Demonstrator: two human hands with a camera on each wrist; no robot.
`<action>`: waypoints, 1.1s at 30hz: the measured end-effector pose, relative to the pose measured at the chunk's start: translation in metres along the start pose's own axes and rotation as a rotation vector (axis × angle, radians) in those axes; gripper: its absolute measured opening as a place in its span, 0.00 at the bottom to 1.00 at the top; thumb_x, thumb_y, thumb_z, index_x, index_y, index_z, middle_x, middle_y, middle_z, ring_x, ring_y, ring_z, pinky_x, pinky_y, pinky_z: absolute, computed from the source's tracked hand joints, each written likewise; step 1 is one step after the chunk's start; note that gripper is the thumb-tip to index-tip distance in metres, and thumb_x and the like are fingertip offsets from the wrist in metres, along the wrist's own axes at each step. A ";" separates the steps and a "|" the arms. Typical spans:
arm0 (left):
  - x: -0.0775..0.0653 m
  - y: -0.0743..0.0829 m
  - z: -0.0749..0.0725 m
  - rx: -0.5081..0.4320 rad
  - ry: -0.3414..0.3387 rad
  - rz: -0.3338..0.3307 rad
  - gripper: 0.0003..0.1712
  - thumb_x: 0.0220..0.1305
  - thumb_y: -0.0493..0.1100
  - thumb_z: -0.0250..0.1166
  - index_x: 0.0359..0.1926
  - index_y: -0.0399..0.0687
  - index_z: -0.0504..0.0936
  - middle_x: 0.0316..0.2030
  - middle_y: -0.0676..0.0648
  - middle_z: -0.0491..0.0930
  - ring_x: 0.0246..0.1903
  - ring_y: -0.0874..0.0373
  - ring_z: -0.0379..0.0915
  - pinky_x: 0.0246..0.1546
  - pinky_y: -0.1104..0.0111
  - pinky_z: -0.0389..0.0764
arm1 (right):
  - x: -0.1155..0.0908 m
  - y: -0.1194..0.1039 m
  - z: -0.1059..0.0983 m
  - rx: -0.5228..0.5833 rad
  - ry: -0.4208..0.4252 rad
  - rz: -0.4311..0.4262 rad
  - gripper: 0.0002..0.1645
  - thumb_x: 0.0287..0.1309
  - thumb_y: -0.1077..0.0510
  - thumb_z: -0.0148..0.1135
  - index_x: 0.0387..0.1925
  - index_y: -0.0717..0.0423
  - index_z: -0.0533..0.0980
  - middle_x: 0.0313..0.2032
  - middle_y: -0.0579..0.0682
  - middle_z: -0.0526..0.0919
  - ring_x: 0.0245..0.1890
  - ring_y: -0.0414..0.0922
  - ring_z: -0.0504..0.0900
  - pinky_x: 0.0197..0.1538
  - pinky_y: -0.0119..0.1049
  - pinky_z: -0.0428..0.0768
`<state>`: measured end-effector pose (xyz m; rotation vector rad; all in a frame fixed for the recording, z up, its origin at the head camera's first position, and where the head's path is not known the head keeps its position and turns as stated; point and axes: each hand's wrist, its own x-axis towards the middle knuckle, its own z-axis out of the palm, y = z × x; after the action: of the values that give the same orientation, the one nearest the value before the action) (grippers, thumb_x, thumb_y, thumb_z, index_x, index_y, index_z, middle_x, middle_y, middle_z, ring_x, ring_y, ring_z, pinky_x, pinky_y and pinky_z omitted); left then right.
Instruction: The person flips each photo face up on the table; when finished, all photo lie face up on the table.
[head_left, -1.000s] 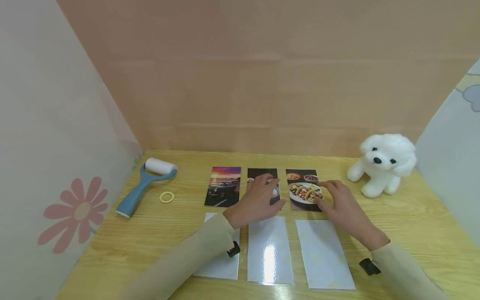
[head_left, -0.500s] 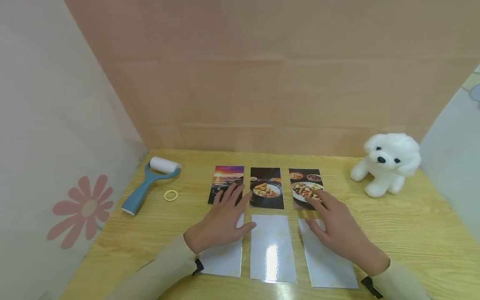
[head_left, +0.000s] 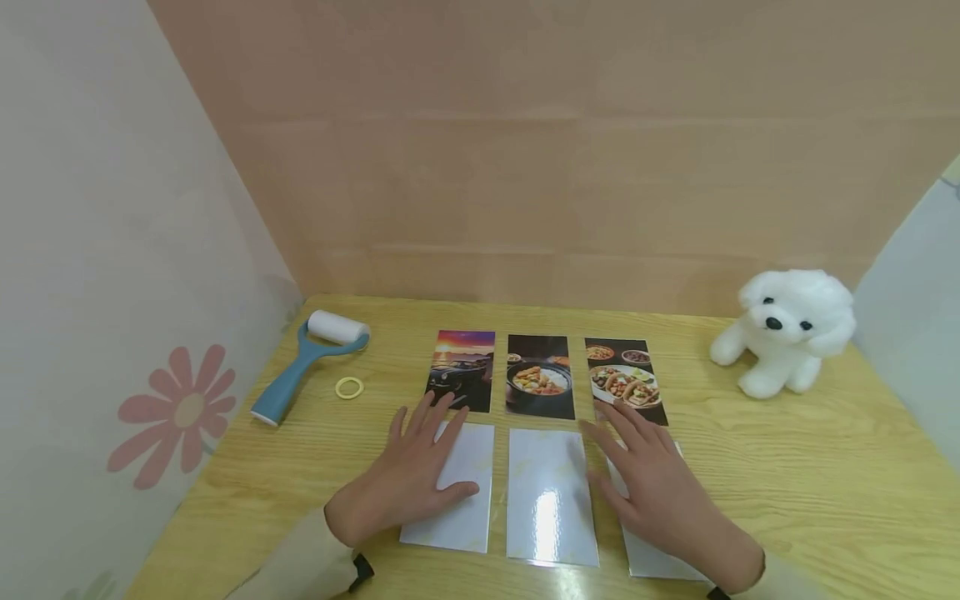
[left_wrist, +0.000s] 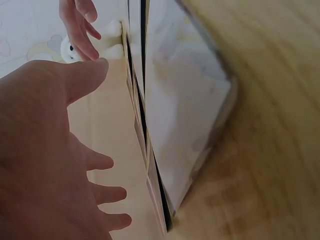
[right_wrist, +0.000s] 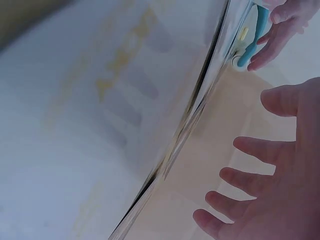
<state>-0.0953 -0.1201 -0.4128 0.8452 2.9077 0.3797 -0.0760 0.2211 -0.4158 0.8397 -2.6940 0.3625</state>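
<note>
In the head view, three photo cards lie in a back row: a car at sunset [head_left: 463, 367], a rice bowl [head_left: 538, 379] and tacos [head_left: 628, 375]. Three blank white cards make up a front row, the left [head_left: 461, 525], the middle [head_left: 551, 492] and the right [head_left: 654, 557]. My left hand [head_left: 408, 479] spreads over the left white card, fingertips near the car card's lower edge. Over the right white card is my right hand [head_left: 663, 492], partly hiding it; its fingertips reach the taco card's lower edge. Both wrist views show fingers spread and holding nothing, above the white cards.
A blue-handled lint roller [head_left: 296, 375] lies at the left, with a small yellow ring [head_left: 349, 388] beside it. A white plush dog [head_left: 787, 329] sits at the back right. A brown backdrop [head_left: 525, 167] rises behind the wooden table [head_left: 787, 467].
My left hand has moved left and toward me, from over the rice bowl card to the left white card. My right hand has drawn back from the taco card toward me.
</note>
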 end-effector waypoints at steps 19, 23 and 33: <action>-0.044 -0.003 -0.002 -0.052 -0.089 -0.128 0.66 0.51 0.73 0.71 0.78 0.38 0.54 0.74 0.35 0.54 0.74 0.35 0.43 0.67 0.33 0.45 | 0.015 -0.052 0.022 0.001 -0.120 -0.103 0.35 0.62 0.38 0.65 0.67 0.47 0.74 0.62 0.55 0.72 0.62 0.55 0.68 0.59 0.57 0.68; -0.047 -0.003 -0.003 -0.012 -0.071 -0.132 0.68 0.48 0.74 0.72 0.76 0.35 0.56 0.71 0.35 0.58 0.73 0.35 0.46 0.67 0.35 0.46 | 0.020 -0.063 0.026 0.006 -0.153 -0.111 0.35 0.63 0.36 0.63 0.66 0.48 0.74 0.61 0.53 0.72 0.61 0.54 0.69 0.59 0.56 0.68; -0.055 -0.004 0.000 0.027 -0.020 -0.122 0.66 0.37 0.72 0.79 0.67 0.34 0.66 0.56 0.38 0.66 0.62 0.37 0.57 0.63 0.34 0.51 | 0.028 -0.081 0.031 0.018 -0.251 -0.132 0.44 0.62 0.24 0.54 0.66 0.51 0.70 0.58 0.52 0.72 0.58 0.51 0.68 0.60 0.53 0.66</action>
<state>-0.0505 -0.1528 -0.4132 0.6663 2.9337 0.3207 -0.0572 0.1321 -0.4226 1.1306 -2.8434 0.2674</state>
